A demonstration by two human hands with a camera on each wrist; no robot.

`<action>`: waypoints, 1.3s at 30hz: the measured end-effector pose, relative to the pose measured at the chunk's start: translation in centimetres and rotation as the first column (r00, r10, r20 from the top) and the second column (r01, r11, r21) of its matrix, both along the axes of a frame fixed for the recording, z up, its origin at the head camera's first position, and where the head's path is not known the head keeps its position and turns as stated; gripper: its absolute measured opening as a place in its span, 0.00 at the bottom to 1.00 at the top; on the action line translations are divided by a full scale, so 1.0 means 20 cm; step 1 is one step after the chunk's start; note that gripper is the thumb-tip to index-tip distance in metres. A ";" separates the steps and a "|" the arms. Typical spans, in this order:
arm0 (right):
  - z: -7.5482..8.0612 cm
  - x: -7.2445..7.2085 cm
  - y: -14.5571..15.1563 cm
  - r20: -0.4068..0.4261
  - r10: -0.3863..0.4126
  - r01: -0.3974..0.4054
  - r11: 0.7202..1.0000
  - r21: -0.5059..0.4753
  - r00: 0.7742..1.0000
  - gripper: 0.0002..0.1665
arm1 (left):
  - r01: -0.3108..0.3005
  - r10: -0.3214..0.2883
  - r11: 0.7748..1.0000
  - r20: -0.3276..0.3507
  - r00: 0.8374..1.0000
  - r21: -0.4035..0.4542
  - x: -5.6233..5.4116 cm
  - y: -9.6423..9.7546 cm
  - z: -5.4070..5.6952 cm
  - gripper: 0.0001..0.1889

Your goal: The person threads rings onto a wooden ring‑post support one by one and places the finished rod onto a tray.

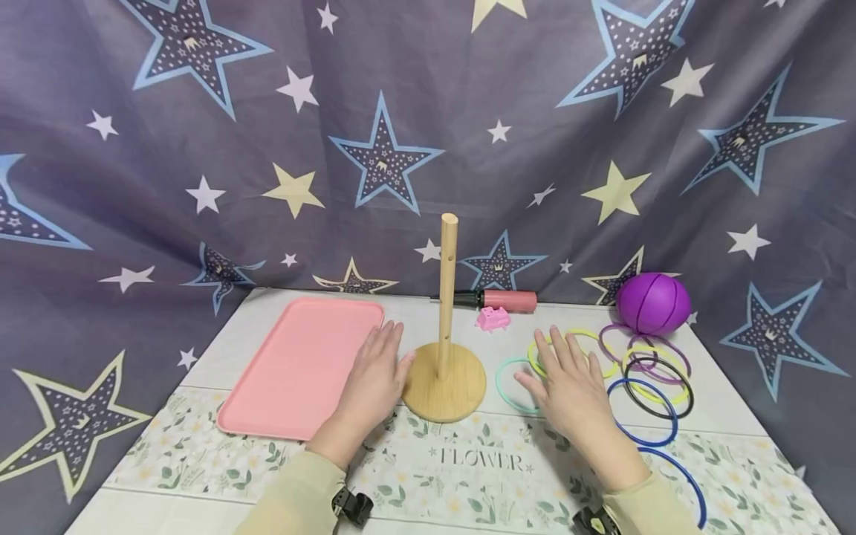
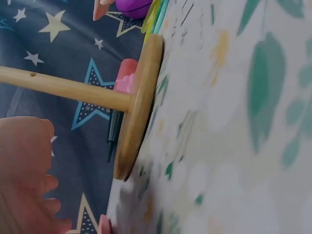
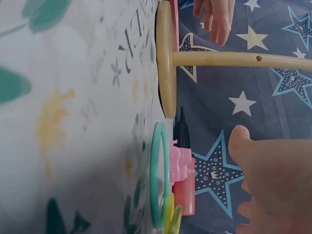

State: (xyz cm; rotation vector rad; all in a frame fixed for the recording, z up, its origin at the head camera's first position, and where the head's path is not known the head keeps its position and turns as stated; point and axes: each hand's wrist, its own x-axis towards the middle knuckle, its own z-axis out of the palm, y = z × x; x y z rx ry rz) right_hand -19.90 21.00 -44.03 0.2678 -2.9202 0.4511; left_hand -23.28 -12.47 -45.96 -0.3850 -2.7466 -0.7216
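Between my hands a wooden peg stand (image 1: pixel 446 297) is upright on its round base (image 1: pixel 461 394). My left hand (image 1: pixel 376 375) hovers between the stand and a pink tray (image 1: pixel 301 364), fingers extended, holding nothing. The left wrist view shows that hand (image 2: pixel 27 170) raised above the table beside the post. My right hand (image 1: pixel 571 383) has its fingers spread above a teal ring (image 1: pixel 501 386) and a yellow ring (image 1: pixel 533 357). It holds nothing; the right wrist view shows the hand (image 3: pixel 273 175) apart from the rings. Further right lie blue rings (image 1: pixel 675 427), a black ring (image 1: pixel 692 401) and purple rings (image 1: pixel 604 338).
A purple ball (image 1: pixel 653 303) sits at the back right corner. Behind the stand lie a red and black hand pump (image 1: pixel 508 300) and a small pink toy (image 1: pixel 493 319). A star-patterned curtain (image 1: pixel 428 111) hangs along the table's back edge.
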 end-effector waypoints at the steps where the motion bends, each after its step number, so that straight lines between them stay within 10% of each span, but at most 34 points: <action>1: 0.00 0.00 0.00 0.000 -0.003 0.003 1.000 -0.003 1.000 0.50 | 0.003 -0.003 1.000 0.011 1.000 0.013 0.00 0.01 -0.01 0.36; 17: -0.05 -0.05 0.08 0.081 -0.046 0.050 0.998 -0.047 0.996 0.50 | 0.004 -0.055 0.959 0.171 0.984 0.283 0.00 0.10 -0.14 0.32; 39: -0.15 -0.13 0.27 0.013 -0.041 0.042 0.993 -0.109 0.999 0.47 | -0.061 0.036 0.974 0.118 0.992 0.217 -0.01 0.07 -0.22 0.28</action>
